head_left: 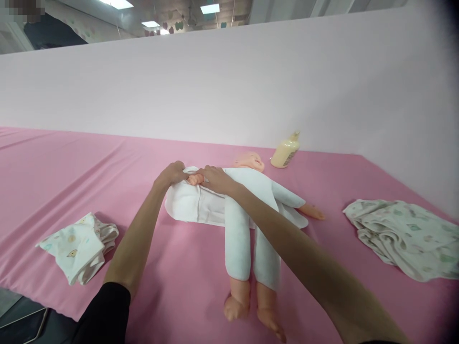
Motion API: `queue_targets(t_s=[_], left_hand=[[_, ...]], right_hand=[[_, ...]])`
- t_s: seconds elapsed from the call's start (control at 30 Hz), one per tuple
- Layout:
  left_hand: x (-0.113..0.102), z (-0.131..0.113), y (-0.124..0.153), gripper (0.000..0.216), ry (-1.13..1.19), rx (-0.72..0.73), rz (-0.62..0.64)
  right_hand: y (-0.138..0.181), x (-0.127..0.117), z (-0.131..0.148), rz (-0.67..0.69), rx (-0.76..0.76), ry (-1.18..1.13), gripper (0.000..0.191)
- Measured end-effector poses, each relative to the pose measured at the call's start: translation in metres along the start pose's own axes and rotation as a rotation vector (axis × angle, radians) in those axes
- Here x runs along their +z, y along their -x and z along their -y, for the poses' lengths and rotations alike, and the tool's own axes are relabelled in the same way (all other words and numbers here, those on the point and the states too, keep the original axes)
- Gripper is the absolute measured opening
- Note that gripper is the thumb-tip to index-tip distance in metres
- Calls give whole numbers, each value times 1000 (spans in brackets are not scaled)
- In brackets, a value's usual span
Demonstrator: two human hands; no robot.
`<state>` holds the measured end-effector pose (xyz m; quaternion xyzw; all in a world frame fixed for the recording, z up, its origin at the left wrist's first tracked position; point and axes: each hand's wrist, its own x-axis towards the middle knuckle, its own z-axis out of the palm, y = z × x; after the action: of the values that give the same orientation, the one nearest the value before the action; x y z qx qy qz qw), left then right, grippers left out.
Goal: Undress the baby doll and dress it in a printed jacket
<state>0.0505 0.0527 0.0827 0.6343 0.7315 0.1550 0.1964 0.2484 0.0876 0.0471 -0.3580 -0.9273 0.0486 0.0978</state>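
A baby doll (pixel 237 239) with a white cloth body lies on its back, bare feet towards me. Beneath it a white baby shirt (pixel 182 203) is spread out, reaching to both sides. My left hand (pixel 175 173) is closed on the shirt's edge, right beside the doll's small hand (pixel 195 179). On the other side of that small hand, my right hand (pixel 217 180) is closed around the doll's arm, which it mostly hides. The doll's head (pixel 250 161) is partly visible behind its body. Its other arm (pixel 290 195) stretches out to the right.
A folded patterned cloth (pixel 77 246) lies at left, a larger leaf-print cloth (pixel 405 236) at right. A pale yellow pump bottle (pixel 285 152) stands tilted behind the doll. A white partition (pixel 215 91) rises behind the pink sheet (pixel 71 177). A phone (pixel 23 327) is at lower left.
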Motion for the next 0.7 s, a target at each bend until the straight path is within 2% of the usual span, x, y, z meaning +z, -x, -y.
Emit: queue_targets(t_s=[0.13, 0.3, 0.37, 0.43, 0.53, 0.6, 0.7], left_hand=[[-4, -16, 19, 24, -182, 22, -84], [1, -34, 33, 10, -327, 76, -196], [4, -39, 35, 15, -337, 65, -245], [5, -42, 36, 18, -280, 89, -258], [4, -44, 34, 20, -53, 161, -245], [3, -43, 33, 22, 68, 180, -243], [4, -40, 29, 21, 112, 169, -239]], right_hand=[[-1, 1, 6, -15, 33, 112, 37], [-5, 4, 10, -10, 40, 219, 36], [-4, 4, 11, -15, 27, 263, 36], [-3, 4, 13, -18, 17, 296, 36], [0, 4, 12, -29, 25, 301, 36], [1, 5, 8, -36, 21, 236, 38], [1, 6, 1, -51, -52, 100, 46]])
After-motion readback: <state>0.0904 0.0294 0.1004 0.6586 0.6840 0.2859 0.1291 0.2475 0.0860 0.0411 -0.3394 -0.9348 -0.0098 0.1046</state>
